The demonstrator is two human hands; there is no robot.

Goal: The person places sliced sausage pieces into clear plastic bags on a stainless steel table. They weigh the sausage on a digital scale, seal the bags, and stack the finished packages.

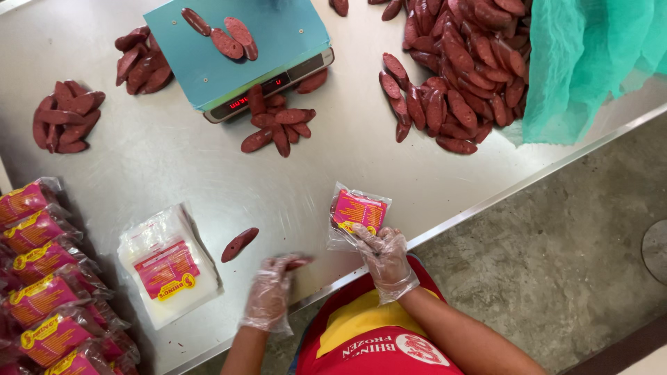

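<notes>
Plastic-gloved hands work apart: right hand (384, 258) pinches the pouch (356, 215), left hand (269, 292) grips a sausage (297, 262); hold the pouch mouth wide.

Clear plastic gloves, red-yellow apron

Scale (208, 62) sat upper centre on table (174, 160), sausages (226, 35) on it. Large sausage pile (458, 69) upper right; filled packs (42, 278) lower left; empty bag stack (167, 267) right of them.
</notes>
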